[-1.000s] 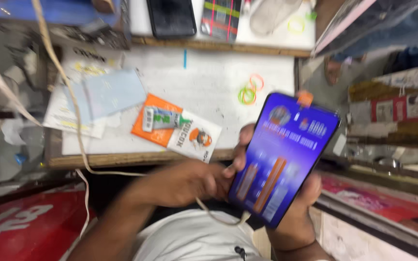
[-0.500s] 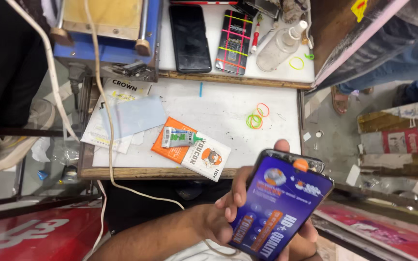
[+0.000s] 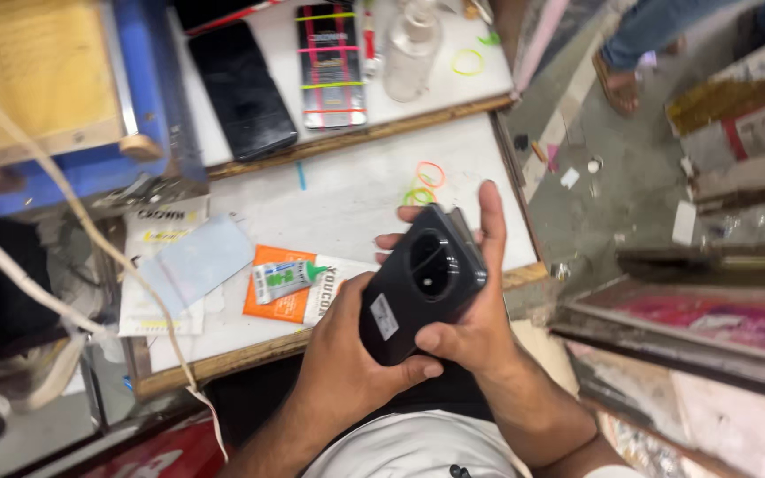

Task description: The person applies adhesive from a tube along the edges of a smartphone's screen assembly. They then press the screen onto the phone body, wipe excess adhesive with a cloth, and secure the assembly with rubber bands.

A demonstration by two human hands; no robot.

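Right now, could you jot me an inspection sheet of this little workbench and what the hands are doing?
Surface: white worktop with wooden edging.
Job's things: black phone, back and round camera ring facing up.
Clutter: orange packet with a small tube on it, rubber bands, clear bottle, dark phone, banded phone.
Fingers: left hand and right hand both grip the black phone.
Cables: white cable crosses the bench.
Surroundings: another person's sandalled foot on the floor.

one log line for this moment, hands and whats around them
left hand: holds phone, back side up | right hand: cradles phone | table: glue tube, orange packet, rubber bands
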